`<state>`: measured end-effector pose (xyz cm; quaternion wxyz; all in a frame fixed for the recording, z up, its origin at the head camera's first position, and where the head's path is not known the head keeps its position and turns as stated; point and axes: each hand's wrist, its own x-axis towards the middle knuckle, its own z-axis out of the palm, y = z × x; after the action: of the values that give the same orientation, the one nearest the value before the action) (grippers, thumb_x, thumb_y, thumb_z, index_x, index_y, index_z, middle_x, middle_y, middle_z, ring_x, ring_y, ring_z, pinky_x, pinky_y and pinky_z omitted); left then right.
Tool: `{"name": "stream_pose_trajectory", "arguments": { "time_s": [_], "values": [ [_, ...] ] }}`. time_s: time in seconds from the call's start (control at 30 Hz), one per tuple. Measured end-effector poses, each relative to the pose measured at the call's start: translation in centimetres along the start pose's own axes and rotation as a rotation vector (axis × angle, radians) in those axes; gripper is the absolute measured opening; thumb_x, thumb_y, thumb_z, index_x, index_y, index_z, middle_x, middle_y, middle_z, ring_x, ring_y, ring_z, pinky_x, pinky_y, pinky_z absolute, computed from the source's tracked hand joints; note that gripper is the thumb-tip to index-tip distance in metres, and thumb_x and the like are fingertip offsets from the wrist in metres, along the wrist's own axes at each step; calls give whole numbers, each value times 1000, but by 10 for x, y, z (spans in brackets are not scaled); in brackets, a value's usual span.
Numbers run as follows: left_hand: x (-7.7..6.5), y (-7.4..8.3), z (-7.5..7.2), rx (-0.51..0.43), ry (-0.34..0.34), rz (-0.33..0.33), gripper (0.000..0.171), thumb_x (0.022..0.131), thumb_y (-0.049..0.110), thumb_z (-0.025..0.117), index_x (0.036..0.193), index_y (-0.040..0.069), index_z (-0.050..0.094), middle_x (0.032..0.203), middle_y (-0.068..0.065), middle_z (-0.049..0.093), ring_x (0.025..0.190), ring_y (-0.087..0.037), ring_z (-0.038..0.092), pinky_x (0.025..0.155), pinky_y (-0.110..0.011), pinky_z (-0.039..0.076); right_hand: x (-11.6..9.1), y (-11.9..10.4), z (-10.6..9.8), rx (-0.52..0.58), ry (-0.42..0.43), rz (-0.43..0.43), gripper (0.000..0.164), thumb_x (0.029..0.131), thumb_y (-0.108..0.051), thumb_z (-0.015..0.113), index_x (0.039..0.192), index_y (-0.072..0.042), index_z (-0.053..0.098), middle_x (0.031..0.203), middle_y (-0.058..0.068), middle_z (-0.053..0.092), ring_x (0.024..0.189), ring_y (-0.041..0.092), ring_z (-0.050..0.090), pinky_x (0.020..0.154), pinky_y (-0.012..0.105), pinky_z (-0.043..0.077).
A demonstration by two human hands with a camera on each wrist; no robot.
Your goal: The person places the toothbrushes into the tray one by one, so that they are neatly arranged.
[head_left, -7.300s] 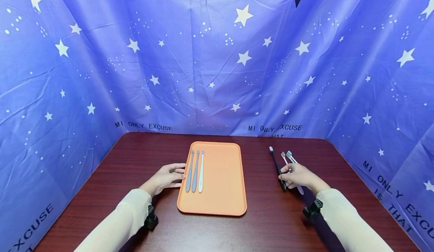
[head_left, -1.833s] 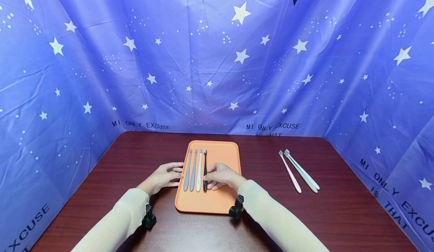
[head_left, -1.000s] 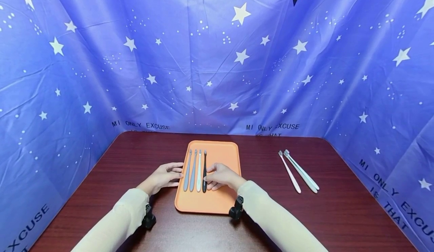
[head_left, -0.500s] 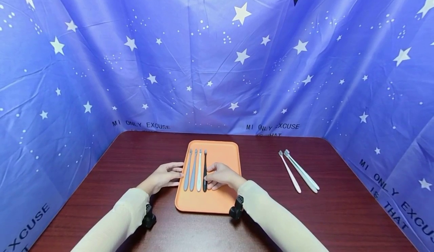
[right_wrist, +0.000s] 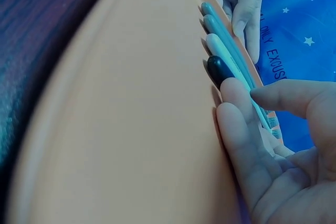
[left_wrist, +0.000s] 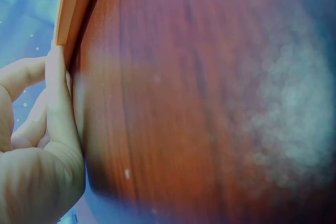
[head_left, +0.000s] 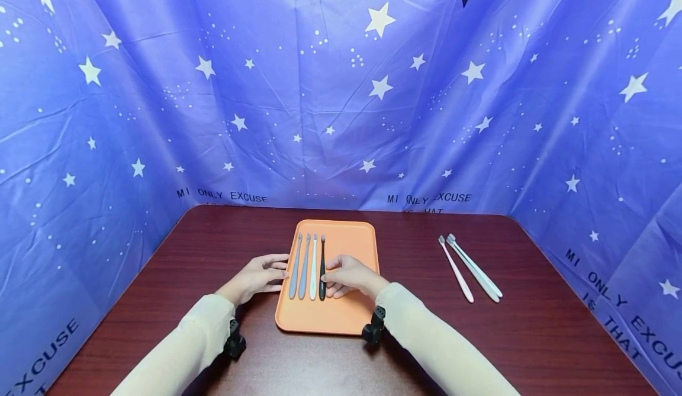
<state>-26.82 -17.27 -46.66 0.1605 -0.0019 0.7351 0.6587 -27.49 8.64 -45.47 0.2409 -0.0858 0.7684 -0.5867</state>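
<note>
An orange tray lies on the table, with two grey-blue toothbrushes, a white toothbrush and a black toothbrush side by side along its left part, heads pointing away. My right hand is over the tray and pinches the black toothbrush by its handle between thumb and fingers; in the right wrist view the handle end of the black toothbrush sticks out past the fingertips. My left hand touches the tray's left rim with fingers fairly straight; the left wrist view shows that rim at the fingertips.
On the table's right side lie a pink toothbrush and two pale green-white toothbrushes, which overlap. The dark red wooden table is enclosed by a blue star-patterned curtain.
Since the oldest frame, my right hand has brought the black toothbrush from the table's right side onto the tray, beside the white one. Over the last second it has barely shifted; my left hand stays put.
</note>
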Motion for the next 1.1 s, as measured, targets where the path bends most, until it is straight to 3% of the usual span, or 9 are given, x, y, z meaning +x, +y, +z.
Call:
{"name": "stream_pose_trajectory", "arguments": {
  "time_s": [0.53,0.77,1.1],
  "values": [
    [0,0,0,3,-2,5,55,94,1,66,146,0,48,125,-19,60,103,-25,67,87,-42,59,-18,-5,-15,-10,-72,-23,35,97,-8,62,123,7,45,89,18,70,64,17,68,59,31,61],
    [0,-1,0,0,-1,4,55,94,1,67,146,0,48,125,-19,60,103,-25,67,87,-42,59,-30,-7,-33,-17,-82,-41,42,95,-9,62,128,9,42,93,21,71,67,17,68,61,31,61],
    [1,0,0,0,10,-3,54,94,0,67,145,1,50,121,-16,63,100,-21,67,85,-41,59,-43,-2,-68,-39,-32,-63,51,92,-13,66,132,12,43,94,21,68,67,17,68,62,32,61]
  ]
}}
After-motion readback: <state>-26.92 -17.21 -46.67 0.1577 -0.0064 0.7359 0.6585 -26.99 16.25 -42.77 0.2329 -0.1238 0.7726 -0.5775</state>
